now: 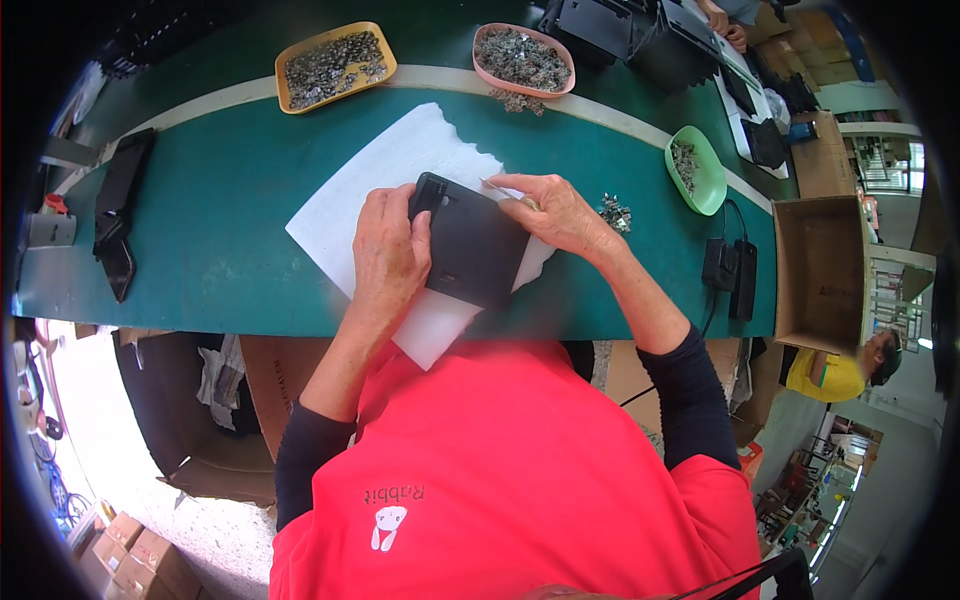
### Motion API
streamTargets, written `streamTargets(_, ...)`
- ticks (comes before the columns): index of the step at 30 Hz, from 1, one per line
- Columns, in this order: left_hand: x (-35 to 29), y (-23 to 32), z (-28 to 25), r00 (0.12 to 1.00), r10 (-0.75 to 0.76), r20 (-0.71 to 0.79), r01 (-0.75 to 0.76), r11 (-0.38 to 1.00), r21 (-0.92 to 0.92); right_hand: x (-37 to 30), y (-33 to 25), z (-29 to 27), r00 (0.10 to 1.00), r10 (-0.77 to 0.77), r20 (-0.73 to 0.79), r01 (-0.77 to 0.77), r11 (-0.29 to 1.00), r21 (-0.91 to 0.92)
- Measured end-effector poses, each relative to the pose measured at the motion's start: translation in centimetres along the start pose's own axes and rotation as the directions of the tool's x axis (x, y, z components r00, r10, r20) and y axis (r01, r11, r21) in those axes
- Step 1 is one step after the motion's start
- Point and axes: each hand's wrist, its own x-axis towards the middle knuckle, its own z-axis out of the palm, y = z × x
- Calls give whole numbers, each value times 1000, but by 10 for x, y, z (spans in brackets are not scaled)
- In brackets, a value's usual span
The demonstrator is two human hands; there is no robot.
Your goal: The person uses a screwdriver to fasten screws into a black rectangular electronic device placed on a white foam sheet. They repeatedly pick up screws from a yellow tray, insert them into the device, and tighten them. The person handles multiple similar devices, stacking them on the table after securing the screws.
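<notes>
A flat black rectangular plastic panel (475,245) lies tilted over a white foam sheet (365,190) with a ragged far edge. My left hand (390,250) grips the panel along its left side, thumb on top and fingers at the edge. At the panel's far right corner is my right hand (562,212), its thumb and forefinger closed in a pinch. Something small and pale shows at those fingertips, too small to name. Just right of that hand a little heap of small shiny metal parts (615,213) sits on the green table mat (220,220).
Small metal parts fill a yellow tray (283,92), a pink tray (486,75) and a green tray (712,185). Black panels (122,200) lie far left. Black power adapters (732,268) with cables rest at right, beside an open cardboard box (822,270). Another person's hands (725,25) show far right.
</notes>
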Motion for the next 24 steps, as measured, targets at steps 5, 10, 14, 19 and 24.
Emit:
streamTargets(5, 15, 0, -13, 990, 20, 139, -17, 1000, -22, -7, 8, 8, 995, -27, -98, 33, 997, 65)
streamTargets(10, 69, 15, -47, 860, 150, 488, -139, 988, -59, -15, 14, 13, 981, 5, -196, 31, 983, 180)
streamTargets(14, 100, 22, -38, 685, 279, 673, -282, 953, -108, -18, 8, 9, 973, 158, -166, -89, 927, 365)
streamTargets(19, 112, 23, -13, 616, 310, 724, -425, 905, -27, -14, 4, -5, 973, 213, -92, -146, 868, 475)
streamTargets(24, 108, 12, -1, 760, 359, 542, -390, 919, -61, 19, 24, -12, 936, -28, -352, 103, 975, 195)
